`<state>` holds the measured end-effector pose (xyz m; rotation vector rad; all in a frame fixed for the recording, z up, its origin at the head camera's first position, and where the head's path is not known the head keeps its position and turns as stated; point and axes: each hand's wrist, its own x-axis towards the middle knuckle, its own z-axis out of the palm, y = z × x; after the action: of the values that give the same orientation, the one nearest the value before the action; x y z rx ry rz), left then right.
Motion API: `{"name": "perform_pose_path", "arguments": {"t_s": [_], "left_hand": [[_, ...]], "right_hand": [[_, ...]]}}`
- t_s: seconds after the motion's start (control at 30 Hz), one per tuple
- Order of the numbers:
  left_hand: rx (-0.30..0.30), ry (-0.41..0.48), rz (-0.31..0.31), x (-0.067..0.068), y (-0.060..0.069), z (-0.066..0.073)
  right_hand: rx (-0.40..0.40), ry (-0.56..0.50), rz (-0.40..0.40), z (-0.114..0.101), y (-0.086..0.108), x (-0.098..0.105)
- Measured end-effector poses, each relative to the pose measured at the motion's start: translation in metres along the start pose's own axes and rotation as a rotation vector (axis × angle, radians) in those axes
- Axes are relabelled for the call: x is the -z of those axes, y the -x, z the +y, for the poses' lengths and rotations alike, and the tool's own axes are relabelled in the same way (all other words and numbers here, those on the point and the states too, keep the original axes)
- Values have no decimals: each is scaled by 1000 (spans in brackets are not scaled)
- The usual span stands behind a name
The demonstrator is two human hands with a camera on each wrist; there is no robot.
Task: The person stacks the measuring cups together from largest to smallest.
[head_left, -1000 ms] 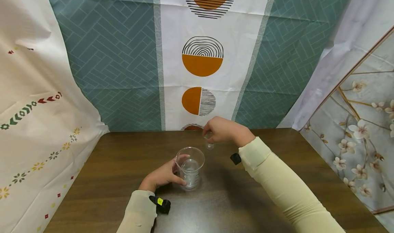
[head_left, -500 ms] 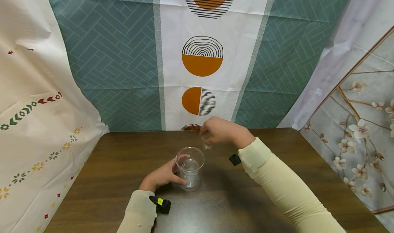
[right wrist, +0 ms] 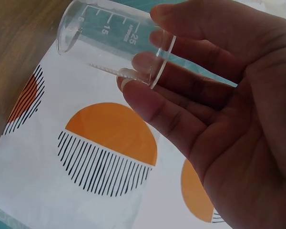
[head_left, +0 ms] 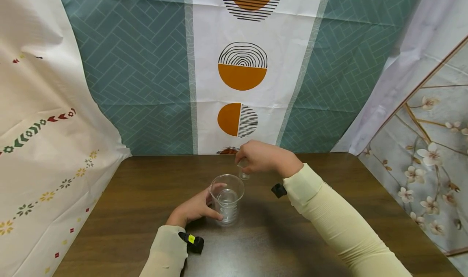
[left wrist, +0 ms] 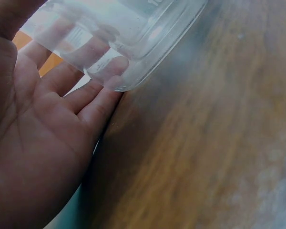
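A large clear beaker (head_left: 238, 189) stands on the brown table, and the left hand (head_left: 195, 207) grips it from the left side. Inside it, rings of what look like smaller nested clear vessels (head_left: 226, 198) show through the wall. Close up in the left wrist view, curled fingers lie behind the beaker's lower wall (left wrist: 148, 52). Beyond and slightly right of the large beaker, the right hand (head_left: 264, 157) holds a small clear beaker (right wrist: 105, 38) above the table. Its thumb and fingers pinch it around the rim, and white volume marks show on its side.
The dark wood table (head_left: 146, 187) runs back to a hanging patterned curtain (head_left: 241, 21) just behind the right hand. Cream cloth (head_left: 47, 106) hangs at the left and a floral cloth (head_left: 424, 179) at the right.
The right hand has shifted a little to the left, bringing the small beaker nearer the large one and slightly lower in the head view. The left hand keeps its grip in place.
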<state>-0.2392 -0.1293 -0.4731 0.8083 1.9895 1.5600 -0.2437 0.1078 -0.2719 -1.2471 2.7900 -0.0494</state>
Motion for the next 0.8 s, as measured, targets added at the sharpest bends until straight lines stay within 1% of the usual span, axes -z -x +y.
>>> {"name": "perform_pose_path", "arguments": {"t_s": [0.17, 0.37, 0.53, 0.8], "left_hand": [[4, -1, -3, 0, 0, 0], [4, 5, -6, 0, 0, 1], [17, 11, -6, 0, 0, 1], [1, -9, 1, 1, 0, 0]], "right_hand": [[54, 20, 16, -2, 1, 0], [55, -22, -4, -7, -1, 2], [63, -25, -13, -10, -4, 1], [83, -18, -10, -15, -8, -2]]}}
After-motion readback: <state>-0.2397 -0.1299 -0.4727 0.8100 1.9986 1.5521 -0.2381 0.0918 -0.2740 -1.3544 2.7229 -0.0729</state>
